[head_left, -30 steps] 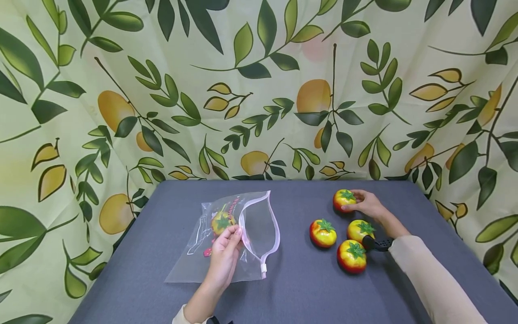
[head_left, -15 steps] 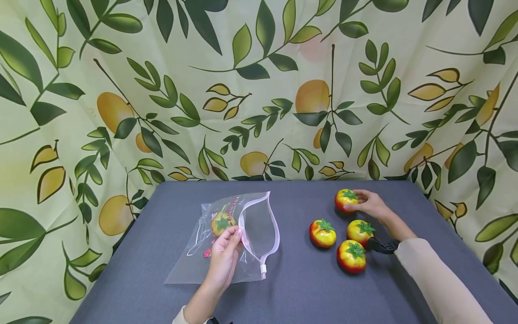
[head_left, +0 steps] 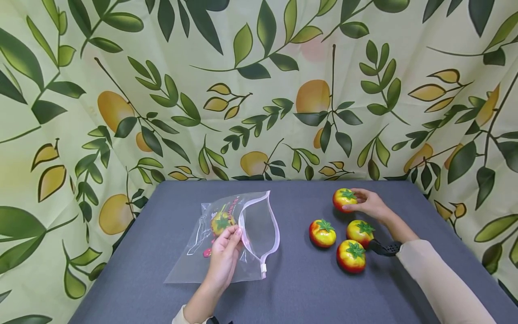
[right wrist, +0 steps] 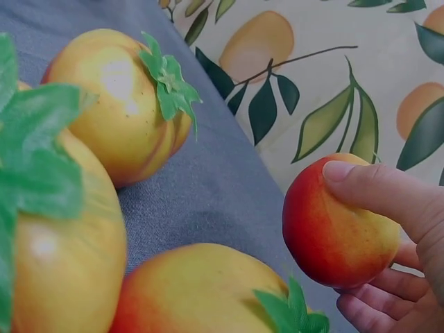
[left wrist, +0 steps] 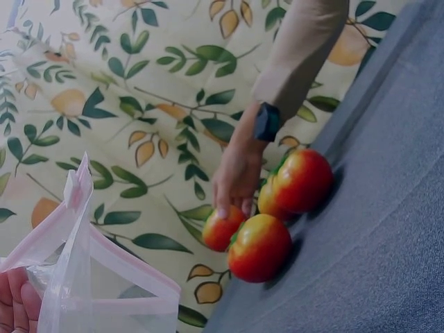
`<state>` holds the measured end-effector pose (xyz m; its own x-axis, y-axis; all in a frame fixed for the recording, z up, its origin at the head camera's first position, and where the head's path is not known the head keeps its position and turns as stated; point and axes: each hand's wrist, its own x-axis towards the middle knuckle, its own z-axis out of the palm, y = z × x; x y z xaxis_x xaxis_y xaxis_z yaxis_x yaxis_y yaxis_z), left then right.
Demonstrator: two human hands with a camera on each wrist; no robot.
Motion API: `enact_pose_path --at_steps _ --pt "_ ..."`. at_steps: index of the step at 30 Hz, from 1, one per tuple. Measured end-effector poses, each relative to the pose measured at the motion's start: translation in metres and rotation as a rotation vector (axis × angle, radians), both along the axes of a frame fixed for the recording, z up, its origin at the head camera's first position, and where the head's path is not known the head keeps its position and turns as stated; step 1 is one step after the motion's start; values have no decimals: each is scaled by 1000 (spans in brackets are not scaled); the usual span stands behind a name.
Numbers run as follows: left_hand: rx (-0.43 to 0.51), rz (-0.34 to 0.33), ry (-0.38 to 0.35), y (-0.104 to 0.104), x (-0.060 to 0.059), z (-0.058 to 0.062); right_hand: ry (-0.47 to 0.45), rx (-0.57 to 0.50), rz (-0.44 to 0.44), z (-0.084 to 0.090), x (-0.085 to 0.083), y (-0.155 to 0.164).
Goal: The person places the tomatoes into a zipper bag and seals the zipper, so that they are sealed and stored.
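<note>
While the left hand [head_left: 225,254] pinches the near lip of the clear zip bag [head_left: 226,238] and holds its pink-edged mouth spread toward the right, the right hand [head_left: 367,203] has curled thumb and fingers around the far tomato [head_left: 344,199], at the back of the grey table [head_left: 291,288]. From the right wrist view that fruit looks lifted a little off the cloth, gripped from its right side with the thumb over the top. One tomato already in the bag [head_left: 222,221] sits just beyond the left fingertips. Three more tomatoes [head_left: 322,232] cluster near the right forearm, close together, well apart from the bag. To my eye this is the pick-up stage of bagging the fruit; the next move would call for carrying the held tomato leftward, clear of the cluster, and into the open mouth without collapsing the flimsy rim.
</note>
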<state>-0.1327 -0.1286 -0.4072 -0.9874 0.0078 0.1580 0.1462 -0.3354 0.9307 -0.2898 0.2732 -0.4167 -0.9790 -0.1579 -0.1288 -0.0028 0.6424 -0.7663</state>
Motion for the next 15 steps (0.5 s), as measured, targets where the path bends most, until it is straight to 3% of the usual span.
enact_pose_path --at_steps 15 --pt "12 -5 -11 0 0 1 23 -11 21 6 9 -8"
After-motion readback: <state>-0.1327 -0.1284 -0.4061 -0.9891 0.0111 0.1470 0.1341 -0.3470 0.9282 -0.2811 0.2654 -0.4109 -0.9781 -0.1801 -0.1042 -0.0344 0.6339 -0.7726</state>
